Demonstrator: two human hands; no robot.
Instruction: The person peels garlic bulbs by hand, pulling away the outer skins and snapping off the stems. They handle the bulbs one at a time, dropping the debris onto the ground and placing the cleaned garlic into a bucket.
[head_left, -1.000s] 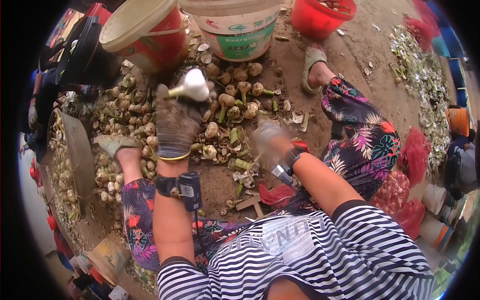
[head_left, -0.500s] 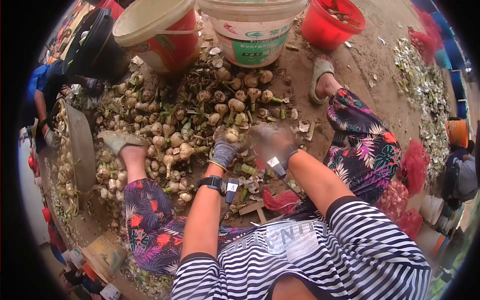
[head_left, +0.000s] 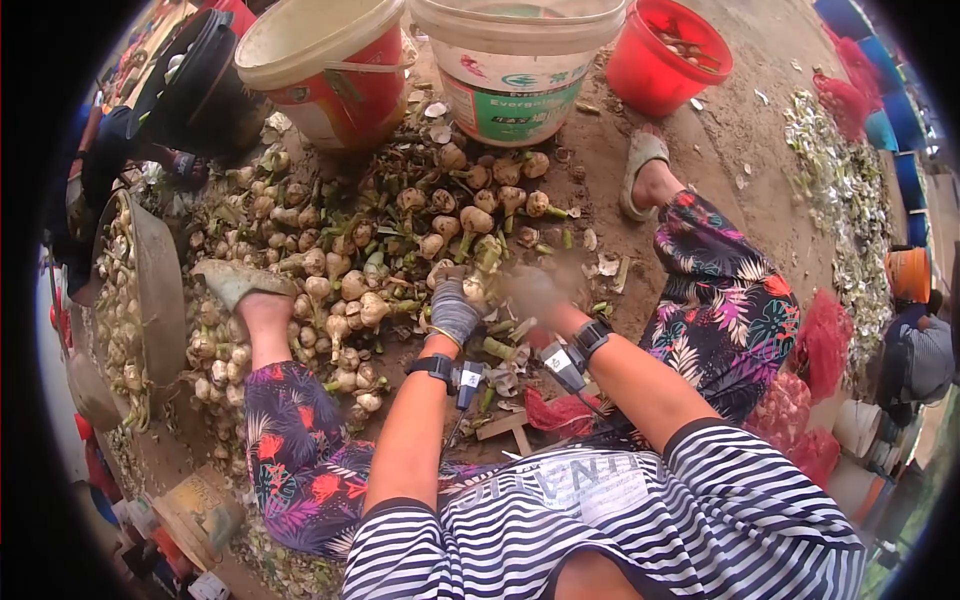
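My left hand [head_left: 456,312], in a grey knit glove, is closed around a garlic bulb [head_left: 474,290]. A thick green stem [head_left: 488,253] rises from beside its fingers, pointing away from me. Just to the right is my right hand [head_left: 541,297], also gloved and smeared by motion; its fingers and anything in them cannot be made out. In front and to the left, a heap of garlic bulbs [head_left: 372,308] with cut stems and roots spreads over the ground. Stem scraps [head_left: 500,349] lie beneath my hands.
Beyond the heap stand a red-and-white bucket [head_left: 330,80], a white-and-green bucket [head_left: 515,85] and a red bucket [head_left: 668,60] with pieces inside. A tilted basin [head_left: 160,300] stands left. Red mesh bags [head_left: 822,345] lie right. Other people are at both edges.
My left hand has shifted slightly right and down. The stem now points up and away beside it, where a round bulb showed before. My right hand stays blurred. The view has shifted slightly.
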